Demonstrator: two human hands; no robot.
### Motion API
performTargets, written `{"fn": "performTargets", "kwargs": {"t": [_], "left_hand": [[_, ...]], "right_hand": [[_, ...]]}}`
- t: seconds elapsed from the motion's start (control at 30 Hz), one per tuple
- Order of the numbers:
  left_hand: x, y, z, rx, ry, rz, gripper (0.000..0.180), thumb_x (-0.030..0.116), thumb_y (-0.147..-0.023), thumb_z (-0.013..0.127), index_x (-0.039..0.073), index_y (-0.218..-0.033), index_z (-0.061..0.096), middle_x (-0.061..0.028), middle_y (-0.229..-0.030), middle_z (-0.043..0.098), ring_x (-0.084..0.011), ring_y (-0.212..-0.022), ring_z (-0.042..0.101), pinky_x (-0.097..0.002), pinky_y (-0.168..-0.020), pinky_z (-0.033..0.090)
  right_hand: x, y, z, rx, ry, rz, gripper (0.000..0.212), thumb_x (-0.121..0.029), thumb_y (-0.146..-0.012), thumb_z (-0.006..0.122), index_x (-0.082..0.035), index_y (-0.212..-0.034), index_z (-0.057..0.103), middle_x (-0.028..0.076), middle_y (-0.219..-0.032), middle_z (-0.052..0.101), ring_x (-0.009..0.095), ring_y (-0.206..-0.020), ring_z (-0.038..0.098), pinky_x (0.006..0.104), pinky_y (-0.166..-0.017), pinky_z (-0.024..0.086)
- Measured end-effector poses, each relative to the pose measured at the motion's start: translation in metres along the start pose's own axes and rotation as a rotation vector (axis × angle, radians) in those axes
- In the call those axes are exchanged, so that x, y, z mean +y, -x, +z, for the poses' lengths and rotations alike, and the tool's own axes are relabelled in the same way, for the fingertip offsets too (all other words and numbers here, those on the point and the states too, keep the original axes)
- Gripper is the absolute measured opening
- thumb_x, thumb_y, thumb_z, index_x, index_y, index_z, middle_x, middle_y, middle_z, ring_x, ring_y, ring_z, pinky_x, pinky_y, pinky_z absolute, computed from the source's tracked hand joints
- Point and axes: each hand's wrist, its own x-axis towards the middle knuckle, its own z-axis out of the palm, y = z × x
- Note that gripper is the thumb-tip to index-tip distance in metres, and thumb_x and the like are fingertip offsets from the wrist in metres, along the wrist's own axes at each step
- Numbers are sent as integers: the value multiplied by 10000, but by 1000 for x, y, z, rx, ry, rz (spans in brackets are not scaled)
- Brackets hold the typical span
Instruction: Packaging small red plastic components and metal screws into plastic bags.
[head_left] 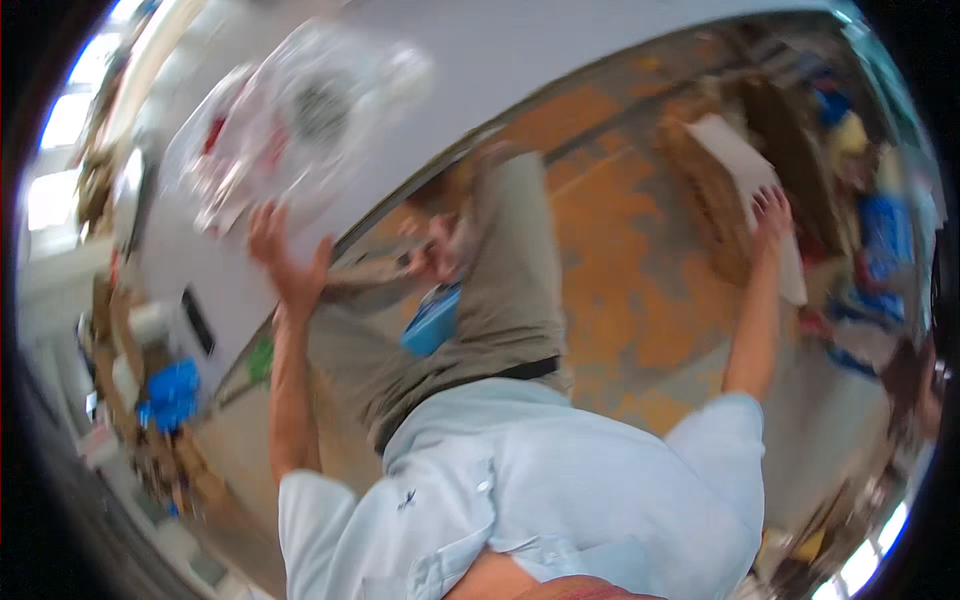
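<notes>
My left hand [288,258] is raised over the edge of the white table [480,60], its fingers spread and holding nothing. Just beyond its fingertips lies a crumpled clear plastic bag [330,110] with something pinkish-red and something dark and mottled inside; blur hides what these are. Out to the right, my right hand [771,212] reaches over a long white flat strip [730,160] at an open brown cardboard box [700,200]. Its blurred fingers look stretched out and slightly apart over the strip; I cannot tell how firmly they touch it.
A dark flat oblong thing [197,320] lies on the table's left part. Below the table edge, by my legs, is a blue object [432,320]. Blue plastic [172,393] and clutter stand at far left, blue packages [885,230] at far right. The floor [620,270] is worn orange and grey.
</notes>
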Motion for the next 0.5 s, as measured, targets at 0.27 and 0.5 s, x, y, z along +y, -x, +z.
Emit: {"fn": "performTargets", "kwargs": {"t": [0.27, 0.5], "left_hand": [[7, -6, 6, 23, -2, -4, 806, 293, -741, 878, 70, -1435, 533, -163, -1470, 509, -391, -1409, 423, -519, -1167, 305], [1, 0, 0, 63, 77, -6, 814, 302, -739, 887, 75, -1434, 530, -165, -1485, 492, -397, -1409, 419, -526, -1166, 311]], "right_hand": [[79, 235, 76, -527, 214, 167, 217, -109, -1004, 677, -33, -1208, 679, 50, -981, 709, 109, -790, 657, 270, -687, 530], [99, 314, 87, -715, 255, 267, 243, -149, -1016, 661, -8, -1214, 677, 55, -993, 714, 117, -806, 673, 270, -690, 539]]}}
